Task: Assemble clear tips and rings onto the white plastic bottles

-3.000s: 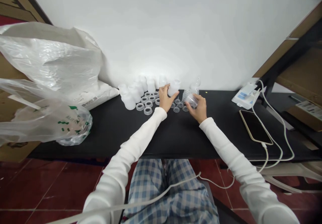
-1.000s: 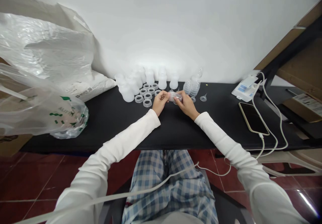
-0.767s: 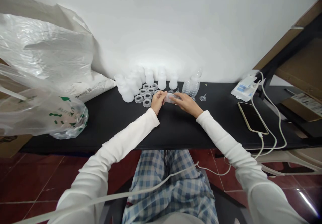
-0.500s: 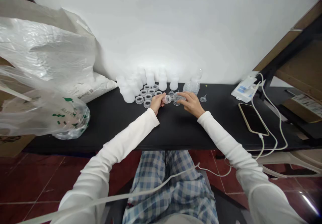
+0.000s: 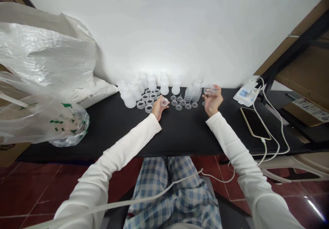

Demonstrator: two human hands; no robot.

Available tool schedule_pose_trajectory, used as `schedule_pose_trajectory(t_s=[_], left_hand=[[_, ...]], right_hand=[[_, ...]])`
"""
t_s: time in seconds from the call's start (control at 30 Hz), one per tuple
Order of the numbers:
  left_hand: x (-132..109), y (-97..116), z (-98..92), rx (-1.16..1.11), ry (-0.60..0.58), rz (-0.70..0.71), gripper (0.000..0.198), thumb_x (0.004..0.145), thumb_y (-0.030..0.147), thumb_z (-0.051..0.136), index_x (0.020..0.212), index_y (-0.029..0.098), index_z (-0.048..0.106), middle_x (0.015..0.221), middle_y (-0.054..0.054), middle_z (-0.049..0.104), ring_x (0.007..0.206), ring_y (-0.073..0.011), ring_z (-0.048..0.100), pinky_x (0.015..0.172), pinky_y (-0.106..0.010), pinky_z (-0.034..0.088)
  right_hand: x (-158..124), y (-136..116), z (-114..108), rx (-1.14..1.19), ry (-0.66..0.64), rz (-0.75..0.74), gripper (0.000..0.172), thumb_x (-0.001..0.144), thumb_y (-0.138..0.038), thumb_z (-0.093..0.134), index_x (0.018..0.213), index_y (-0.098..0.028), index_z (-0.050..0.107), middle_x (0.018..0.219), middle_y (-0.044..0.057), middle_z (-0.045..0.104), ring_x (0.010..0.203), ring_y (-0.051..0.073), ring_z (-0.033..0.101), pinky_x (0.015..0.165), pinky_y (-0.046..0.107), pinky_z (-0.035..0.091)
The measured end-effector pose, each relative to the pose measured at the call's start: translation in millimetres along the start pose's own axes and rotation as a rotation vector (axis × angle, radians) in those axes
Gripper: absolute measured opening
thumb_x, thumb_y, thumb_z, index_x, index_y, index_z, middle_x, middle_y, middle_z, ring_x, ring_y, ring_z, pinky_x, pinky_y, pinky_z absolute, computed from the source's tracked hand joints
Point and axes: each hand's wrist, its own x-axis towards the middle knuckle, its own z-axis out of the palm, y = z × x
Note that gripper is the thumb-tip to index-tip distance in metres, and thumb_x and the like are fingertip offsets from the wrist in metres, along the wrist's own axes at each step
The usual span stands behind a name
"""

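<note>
The left hand [image 5: 158, 109] is left of and nearer the body than the stack [image 5: 196, 91] of clear cups, its fingers curled snugly around a pale piece [image 5: 164, 101] whose round end faces up. How much of that piece the palm hides, I cannot tell. The right hand [image 5: 212, 103] is just right of the stack, thumb and fingers parted only to the width of the clear cup [image 5: 210, 89] they grip above the table [image 5: 183, 129]. Small discs [image 5: 178, 107] lie in front and left of the stack; rings [image 5: 141, 104] and white bottles [image 5: 130, 99] are farther left. The step in hand looks like sorting out two separate parts, one per hand. Putting the cup down beside the stack would call for lowering it level, clear of its neighbours, then loosening the fingers.
</note>
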Motion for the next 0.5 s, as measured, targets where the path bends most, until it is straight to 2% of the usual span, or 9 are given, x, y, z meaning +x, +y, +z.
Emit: schedule_pose_trajectory(t_s=[0.07, 0.13, 0.27, 0.37, 0.43, 0.5], left_hand=[[-1.8, 1.5, 1.1, -0.045, -0.054, -0.034, 0.022, 0.092, 0.035, 0.064, 0.083, 0.017, 0.055, 0.075, 0.001, 0.060, 0.079, -0.0148, 0.072, 0.070, -0.024, 0.051], [-3.4, 1.9, 2.3, -0.072, -0.099, -0.065, 0.020, 0.090, 0.031, 0.066, 0.082, 0.017, 0.054, 0.074, 0.002, 0.059, 0.080, -0.0158, 0.074, 0.074, -0.025, 0.052], [-4.6, 0.7, 3.7, -0.094, -0.147, -0.096, 0.016, 0.091, 0.024, 0.062, 0.079, 0.016, 0.054, 0.073, 0.000, 0.063, 0.082, -0.0162, 0.075, 0.079, -0.025, 0.054], [-3.4, 0.6, 2.9, -0.078, -0.114, -0.103, 0.014, 0.093, 0.026, 0.056, 0.083, 0.016, 0.055, 0.078, -0.004, 0.070, 0.075, -0.0152, 0.074, 0.071, -0.024, 0.054], [-2.4, 1.4, 1.6, -0.050, -0.091, -0.105, 0.013, 0.093, 0.027, 0.053, 0.085, 0.017, 0.054, 0.077, -0.005, 0.072, 0.064, -0.0132, 0.070, 0.060, -0.022, 0.050], [-2.0, 2.5, 0.2, -0.031, -0.084, -0.102, 0.011, 0.090, 0.028, 0.054, 0.087, 0.018, 0.054, 0.073, -0.003, 0.071, 0.053, -0.0107, 0.064, 0.052, -0.020, 0.045]], right_hand=[[6.6, -5.6, -3.4, 0.142, 0.058, 0.176, 0.026, 0.074, -0.037, 0.048, 0.098, -0.026, 0.049, 0.076, -0.003, 0.050, 0.061, 0.013, 0.049, 0.056, 0.025, 0.043], [11.2, -10.6, -6.4, 0.197, 0.085, 0.263, 0.022, 0.079, -0.041, 0.042, 0.093, -0.025, 0.049, 0.075, -0.002, 0.050, 0.060, 0.013, 0.050, 0.056, 0.025, 0.044], [17.2, -9.2, -8.4, 0.151, 0.062, 0.269, 0.027, 0.087, -0.047, 0.036, 0.081, -0.023, 0.045, 0.067, -0.004, 0.040, 0.054, 0.011, 0.041, 0.050, 0.023, 0.041], [20.2, -0.8, -8.9, -0.017, 0.120, 0.097, 0.028, 0.087, -0.051, 0.048, 0.082, -0.025, 0.040, 0.066, -0.007, 0.034, 0.052, 0.009, 0.033, 0.049, 0.021, 0.036], [20.0, 2.4, -10.5, -0.208, 0.174, -0.125, 0.031, 0.083, -0.050, 0.060, 0.089, -0.026, 0.042, 0.073, -0.007, 0.040, 0.056, 0.009, 0.037, 0.053, 0.022, 0.040], [17.5, 1.3, -13.1, -0.447, 0.167, -0.383, 0.035, 0.081, -0.046, 0.065, 0.103, -0.025, 0.048, 0.087, -0.003, 0.048, 0.064, 0.011, 0.045, 0.064, 0.028, 0.048]])
